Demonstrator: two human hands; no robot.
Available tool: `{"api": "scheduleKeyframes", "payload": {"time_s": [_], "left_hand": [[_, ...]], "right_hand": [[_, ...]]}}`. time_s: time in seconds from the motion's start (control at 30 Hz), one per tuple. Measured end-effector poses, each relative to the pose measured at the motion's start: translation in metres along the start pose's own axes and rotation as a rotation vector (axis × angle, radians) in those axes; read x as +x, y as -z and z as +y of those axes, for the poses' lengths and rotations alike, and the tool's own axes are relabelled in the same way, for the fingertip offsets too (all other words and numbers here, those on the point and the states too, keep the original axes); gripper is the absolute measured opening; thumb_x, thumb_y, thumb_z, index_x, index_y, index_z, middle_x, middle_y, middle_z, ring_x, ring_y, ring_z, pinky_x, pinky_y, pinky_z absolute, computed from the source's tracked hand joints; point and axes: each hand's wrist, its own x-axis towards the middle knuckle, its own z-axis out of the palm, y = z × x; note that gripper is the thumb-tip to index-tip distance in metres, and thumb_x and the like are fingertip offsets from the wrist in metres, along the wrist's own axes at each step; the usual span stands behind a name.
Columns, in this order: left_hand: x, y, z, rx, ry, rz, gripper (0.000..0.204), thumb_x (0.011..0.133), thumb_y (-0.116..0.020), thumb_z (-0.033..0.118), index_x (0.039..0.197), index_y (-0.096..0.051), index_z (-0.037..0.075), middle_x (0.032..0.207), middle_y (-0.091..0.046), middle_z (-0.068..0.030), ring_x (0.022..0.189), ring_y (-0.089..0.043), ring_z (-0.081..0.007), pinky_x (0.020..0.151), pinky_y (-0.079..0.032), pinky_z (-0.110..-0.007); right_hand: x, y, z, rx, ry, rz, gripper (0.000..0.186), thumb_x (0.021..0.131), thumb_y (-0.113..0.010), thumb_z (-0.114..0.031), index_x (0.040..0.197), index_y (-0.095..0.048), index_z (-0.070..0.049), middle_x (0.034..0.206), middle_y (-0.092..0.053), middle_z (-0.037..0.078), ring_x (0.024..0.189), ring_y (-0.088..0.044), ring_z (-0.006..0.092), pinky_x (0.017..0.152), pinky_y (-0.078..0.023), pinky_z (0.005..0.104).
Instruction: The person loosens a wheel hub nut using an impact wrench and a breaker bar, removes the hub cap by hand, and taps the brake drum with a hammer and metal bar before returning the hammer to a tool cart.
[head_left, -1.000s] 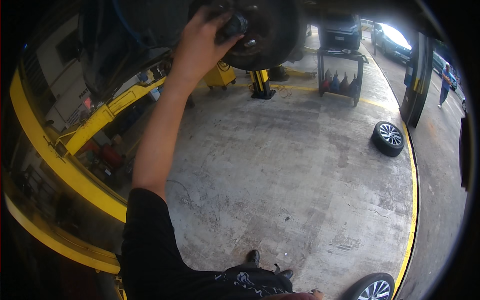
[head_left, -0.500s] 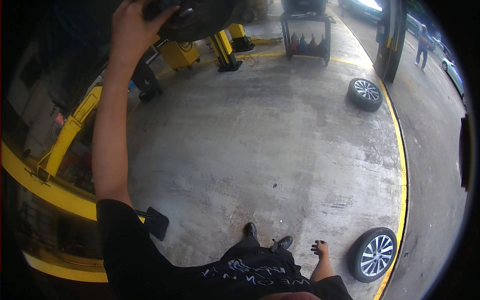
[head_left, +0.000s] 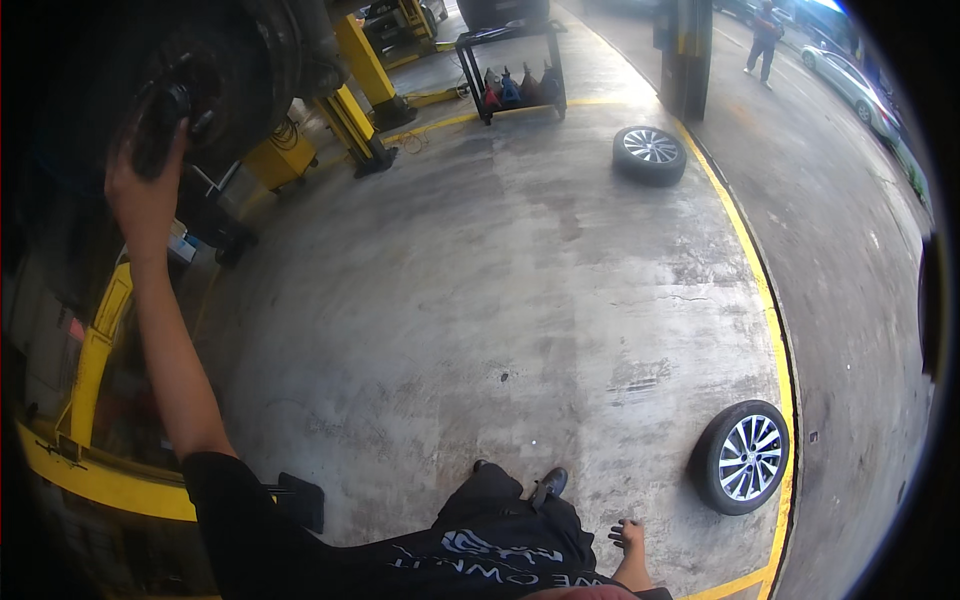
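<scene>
My left arm reaches up at the upper left, under a raised vehicle. There my left hand (head_left: pixel 142 195) is closed around a dark rounded part (head_left: pixel 158 128) beside a dark disc-shaped wheel hub assembly (head_left: pixel 235 75). Shadow hides the part's exact kind and most of my fingertips. Low on the right hangs my right hand (head_left: pixel 627 535), open, its fingers apart and darkened, with nothing in it. A wheel with a silver multi-spoke rim (head_left: pixel 752 458) lies on the floor to the right of that hand.
Farther off lies a second wheel (head_left: pixel 650 155). Yellow lift arms (head_left: pixel 100 350) run along the left, with a black lift pad (head_left: pixel 302 503) near my feet. A yellow cabinet (head_left: pixel 280 158), a black trolley (head_left: pixel 512 70) and a dark post (head_left: pixel 684 60) stand ahead. Another person (head_left: pixel 765 42) is outside.
The view has swung, so the floor wheels and trolley appear farther left. My left hand stays raised at the dark part, now more fully in view. My right hand still hangs low.
</scene>
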Motion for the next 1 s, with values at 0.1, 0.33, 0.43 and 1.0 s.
{"api": "scheduleKeyframes", "payload": {"time_s": [0.1, 0.33, 0.43, 1.0], "left_hand": [[-0.017, -0.009, 0.014, 0.054, 0.075, 0.142, 0.038, 0.081, -0.073, 0.019, 0.111, -0.063, -0.002, 0.111, -0.064, -0.0153, 0.102, -0.062, -0.0276, 0.087, -0.048, -0.034], [-0.176, -0.070, 0.106, -0.283, 0.066, 0.173, 0.023, 0.089, -0.052, 0.014, 0.099, -0.050, -0.007, 0.091, -0.056, -0.0155, 0.084, -0.057, -0.0227, 0.074, -0.050, -0.032], [-0.300, -0.169, 0.195, -0.675, 0.562, -0.646, 0.023, 0.089, -0.054, 0.014, 0.107, -0.051, 0.000, 0.093, -0.056, -0.0123, 0.080, -0.057, -0.0180, 0.072, -0.047, -0.031], [-0.304, -0.740, 0.666, -1.492, 1.926, -2.459, 0.072, 0.093, -0.029, 0.063, 0.131, -0.045, 0.005, 0.128, -0.051, -0.0125, 0.111, -0.055, -0.0207, 0.091, -0.043, -0.039]], "right_hand": [[0.004, 0.017, -0.003, -0.007, -0.032, 0.062, 0.038, 0.090, -0.046, -0.026, 0.117, -0.052, -0.001, 0.097, -0.067, 0.020, 0.071, -0.068, 0.0319, 0.062, -0.050, 0.0423], [0.073, -0.008, -0.132, 0.009, 0.104, 0.091, 0.039, 0.096, -0.042, -0.031, 0.104, -0.056, 0.005, 0.092, -0.068, 0.018, 0.064, -0.067, 0.0277, 0.059, -0.051, 0.0406], [0.131, -0.024, -0.187, 0.019, 0.331, 0.085, 0.029, 0.095, -0.046, -0.020, 0.104, -0.053, 0.007, 0.094, -0.067, 0.018, 0.062, -0.066, 0.0262, 0.062, -0.052, 0.0434], [0.214, -0.214, -0.903, -0.475, 1.071, 0.111, 0.042, 0.100, -0.032, -0.025, 0.135, -0.042, -0.005, 0.137, -0.044, 0.021, 0.129, -0.036, 0.0384, 0.108, -0.026, 0.0431]]}}
